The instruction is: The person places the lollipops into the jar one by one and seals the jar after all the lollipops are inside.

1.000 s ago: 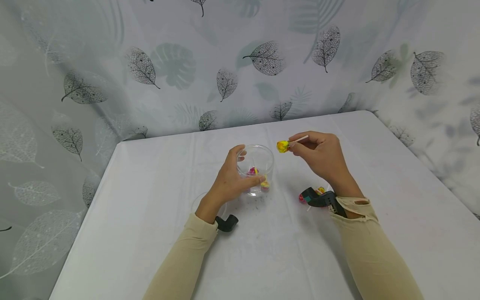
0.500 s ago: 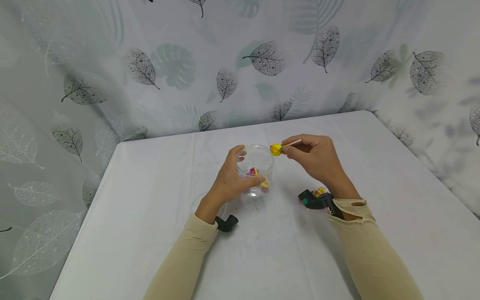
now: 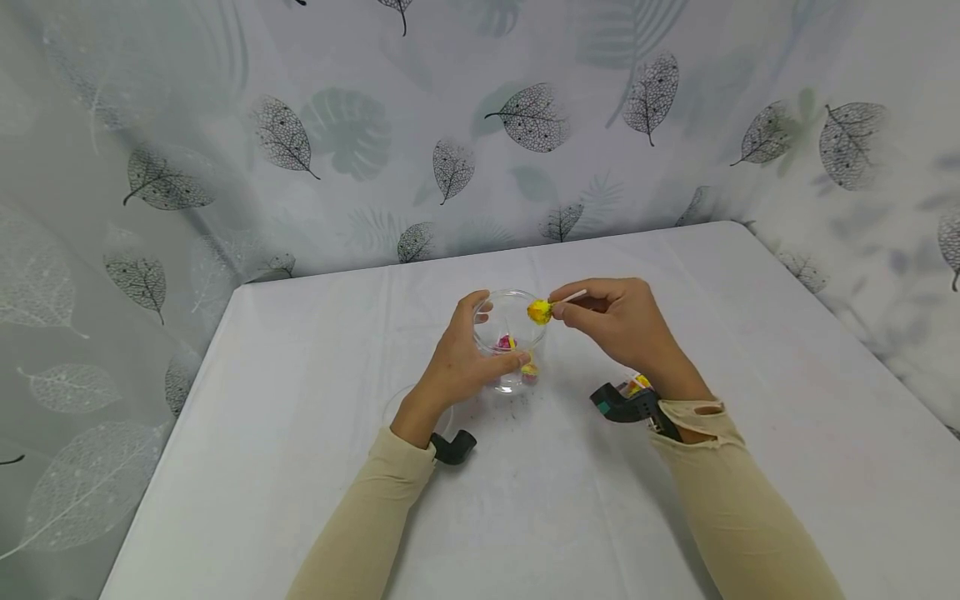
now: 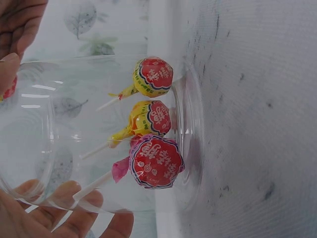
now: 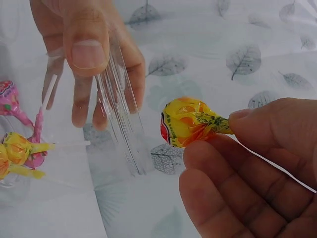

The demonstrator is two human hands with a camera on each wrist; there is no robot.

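My left hand grips a clear plastic jar around its side, thumb in front. Several wrapped lollipops stand inside it, heads down: a pink one and two yellow ones show in the left wrist view. Between thumb and forefinger, my right hand pinches a yellow-wrapped lollipop. Its head points left, at the right side of the jar's open rim. In the right wrist view this lollipop is apart from the jar's edge.
A round clear lid lies on the white-covered table, partly behind my left wrist. More lollipops lie under my right wrist, mostly hidden by the black wrist camera. A leaf-patterned curtain hangs behind the table.
My right hand has moved left and slightly down, bringing the yellow lollipop from beside the jar to its rim. The left hand and jar have stayed still.
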